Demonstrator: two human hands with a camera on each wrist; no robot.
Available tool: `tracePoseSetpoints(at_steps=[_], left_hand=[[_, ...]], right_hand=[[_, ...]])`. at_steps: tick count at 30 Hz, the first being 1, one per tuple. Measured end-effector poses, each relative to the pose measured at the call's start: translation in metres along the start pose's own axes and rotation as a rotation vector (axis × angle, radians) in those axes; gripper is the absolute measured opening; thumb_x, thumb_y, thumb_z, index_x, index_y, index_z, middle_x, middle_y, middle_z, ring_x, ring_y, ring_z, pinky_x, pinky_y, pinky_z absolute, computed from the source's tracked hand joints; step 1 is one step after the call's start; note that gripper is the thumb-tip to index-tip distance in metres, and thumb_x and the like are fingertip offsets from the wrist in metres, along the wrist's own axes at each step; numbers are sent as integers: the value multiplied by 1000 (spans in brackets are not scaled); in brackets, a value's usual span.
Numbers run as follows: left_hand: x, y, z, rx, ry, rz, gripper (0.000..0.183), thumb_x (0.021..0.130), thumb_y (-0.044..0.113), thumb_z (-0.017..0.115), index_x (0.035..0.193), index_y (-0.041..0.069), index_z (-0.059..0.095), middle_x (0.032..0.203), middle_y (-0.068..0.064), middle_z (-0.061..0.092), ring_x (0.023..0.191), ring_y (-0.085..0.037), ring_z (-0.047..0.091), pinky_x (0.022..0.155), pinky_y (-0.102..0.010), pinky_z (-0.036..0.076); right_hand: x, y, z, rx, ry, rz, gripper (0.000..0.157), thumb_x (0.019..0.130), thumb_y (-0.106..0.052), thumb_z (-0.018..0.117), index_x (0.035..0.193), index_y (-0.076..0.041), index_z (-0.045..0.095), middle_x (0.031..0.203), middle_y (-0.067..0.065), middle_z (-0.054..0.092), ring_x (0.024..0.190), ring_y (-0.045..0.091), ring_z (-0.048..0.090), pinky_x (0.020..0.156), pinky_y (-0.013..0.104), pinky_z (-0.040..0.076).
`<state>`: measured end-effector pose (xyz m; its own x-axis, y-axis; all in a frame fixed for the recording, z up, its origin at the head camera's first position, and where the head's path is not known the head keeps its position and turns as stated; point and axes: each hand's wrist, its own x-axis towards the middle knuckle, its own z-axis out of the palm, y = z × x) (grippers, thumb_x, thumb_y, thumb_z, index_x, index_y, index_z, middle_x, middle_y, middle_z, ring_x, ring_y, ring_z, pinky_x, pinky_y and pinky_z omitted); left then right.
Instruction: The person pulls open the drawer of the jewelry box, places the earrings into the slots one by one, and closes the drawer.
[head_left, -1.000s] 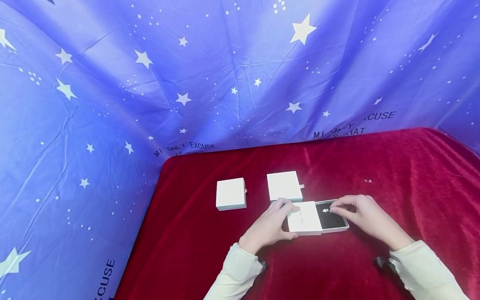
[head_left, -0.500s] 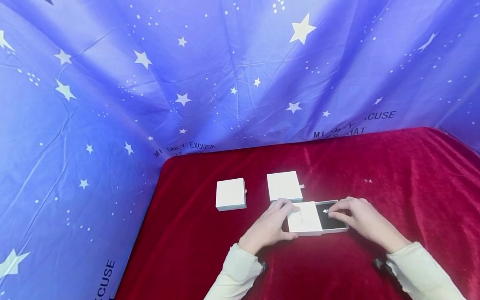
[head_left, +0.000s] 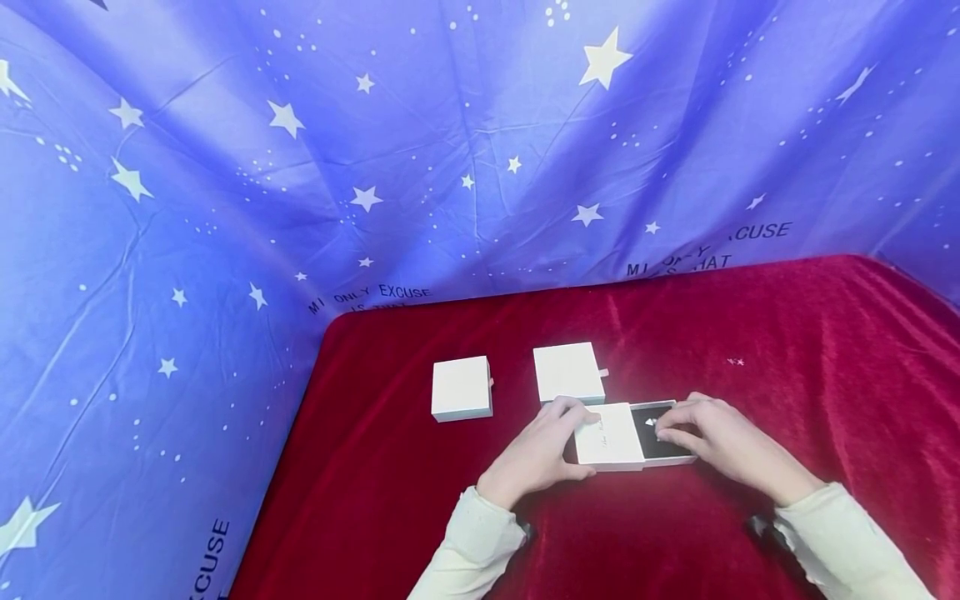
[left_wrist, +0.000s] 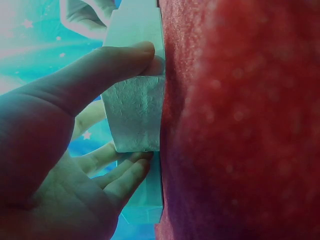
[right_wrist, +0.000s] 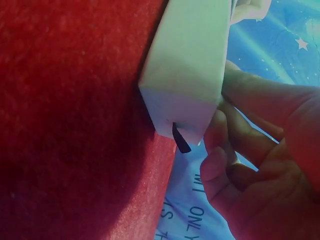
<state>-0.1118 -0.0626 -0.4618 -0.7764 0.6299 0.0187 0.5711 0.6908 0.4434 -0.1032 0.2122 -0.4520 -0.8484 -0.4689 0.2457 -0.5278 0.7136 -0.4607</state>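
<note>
The left hand (head_left: 536,446) is gripping the lettered white box (head_left: 615,437), thumb on its near wall, while the right hand (head_left: 723,433) is holding thumb and finger nearly together inside the partly drawn-out drawer (head_left: 671,462), just beside a tiny bright piece (head_left: 651,422) on the black insert (head_left: 656,449); whether they're pinching anything, I can't tell. Bracing the box and working lightly is looking wise. A second box (head_left: 568,371) is crowding the left fingers from behind, a third box (head_left: 462,387) is sitting farther left, and pale bits (head_left: 736,362) are lying beyond the right hand.
</note>
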Motion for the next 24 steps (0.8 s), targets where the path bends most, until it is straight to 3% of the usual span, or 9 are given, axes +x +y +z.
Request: tracePoseSetpoints(at_steps=[8, 24], left_hand=[[0, 0, 2, 15, -2, 2, 63, 80, 33, 83, 134, 21, 52, 137, 4, 49, 124, -10, 48, 100, -16, 42], [0, 1, -1, 14, -2, 1, 64, 80, 33, 84, 134, 21, 52, 138, 3, 49, 123, -11, 49, 100, -16, 42]], right_hand=[[-1, 2, 7, -27, 50, -89, 17, 73, -10, 84, 79, -23, 75, 78, -18, 64, 75, 1, 46, 64, 23, 43], [0, -1, 9, -29, 39, -16, 26, 71, -8, 86, 76, -27, 69, 81, -16, 63, 76, 4, 45, 64, 25, 43]])
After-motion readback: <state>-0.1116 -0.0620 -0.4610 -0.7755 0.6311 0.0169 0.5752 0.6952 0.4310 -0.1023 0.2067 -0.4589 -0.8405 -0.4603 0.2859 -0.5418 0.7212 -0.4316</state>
